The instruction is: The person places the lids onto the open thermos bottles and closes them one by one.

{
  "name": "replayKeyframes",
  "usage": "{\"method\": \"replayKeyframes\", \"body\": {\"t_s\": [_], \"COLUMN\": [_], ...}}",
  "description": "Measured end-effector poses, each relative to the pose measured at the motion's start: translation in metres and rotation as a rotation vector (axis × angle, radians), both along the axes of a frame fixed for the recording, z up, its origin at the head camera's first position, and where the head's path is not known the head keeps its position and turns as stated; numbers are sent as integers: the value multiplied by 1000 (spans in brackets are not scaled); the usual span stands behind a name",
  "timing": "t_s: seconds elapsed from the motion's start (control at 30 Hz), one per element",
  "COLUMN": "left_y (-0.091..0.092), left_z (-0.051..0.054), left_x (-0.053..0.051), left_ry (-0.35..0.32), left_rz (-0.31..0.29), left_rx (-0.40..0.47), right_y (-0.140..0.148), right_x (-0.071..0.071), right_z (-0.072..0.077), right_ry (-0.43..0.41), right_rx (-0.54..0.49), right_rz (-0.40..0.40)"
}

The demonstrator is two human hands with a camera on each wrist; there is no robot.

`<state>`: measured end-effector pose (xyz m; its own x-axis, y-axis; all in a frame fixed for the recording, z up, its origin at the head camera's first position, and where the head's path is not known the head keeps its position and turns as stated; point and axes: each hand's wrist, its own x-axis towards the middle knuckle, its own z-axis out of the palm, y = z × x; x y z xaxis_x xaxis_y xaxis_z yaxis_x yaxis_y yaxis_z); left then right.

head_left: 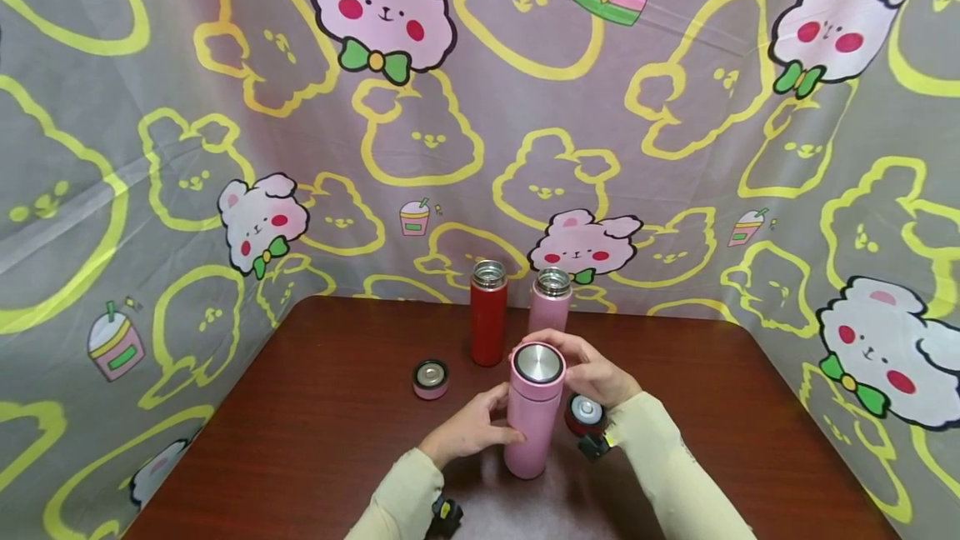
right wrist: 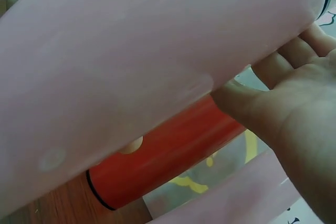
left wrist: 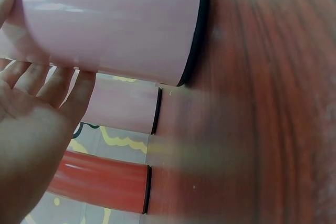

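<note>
A pink thermos (head_left: 531, 432) with a steel-topped lid (head_left: 538, 363) stands close in front of me, leaning slightly. My left hand (head_left: 474, 425) grips its body from the left, thumb on the near side; in the left wrist view its fingers (left wrist: 79, 90) reach round the far side. My right hand (head_left: 598, 369) holds the same thermos at the lid from the right, its fingertips partly hidden behind the lid. Whether the black base rim (left wrist: 195, 35) touches the table cannot be told.
Behind stand a lidless red thermos (head_left: 487, 323) and a lidless pink thermos (head_left: 550, 307). A pink lid (head_left: 431, 379) lies to the left on the brown table (head_left: 337, 407). A red lid (head_left: 585, 412) lies under my right wrist. Patterned cloth (head_left: 420, 140) surrounds the table.
</note>
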<state>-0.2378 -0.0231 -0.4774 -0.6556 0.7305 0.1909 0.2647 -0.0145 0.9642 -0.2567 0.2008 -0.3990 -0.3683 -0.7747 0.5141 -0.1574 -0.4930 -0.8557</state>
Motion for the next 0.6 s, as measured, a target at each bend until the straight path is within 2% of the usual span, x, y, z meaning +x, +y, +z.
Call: {"method": "replayKeyframes", "body": {"t_s": [0.13,0.47,0.6], "left_y": [-1,-1,-1], "left_z": [0,0,-1], "left_x": [-1,-1,0], "left_ry": [5,3,17], "left_rz": [4,6,7], "left_rx": [-2,-20,-14], "right_y": [0,-2,-1], "right_x": [2,4,7], "right_z": [2,4,3], "right_ry": [2,-6,-12], "right_rx": [7,-12,6], "right_rz": [-27,6,-35]}}
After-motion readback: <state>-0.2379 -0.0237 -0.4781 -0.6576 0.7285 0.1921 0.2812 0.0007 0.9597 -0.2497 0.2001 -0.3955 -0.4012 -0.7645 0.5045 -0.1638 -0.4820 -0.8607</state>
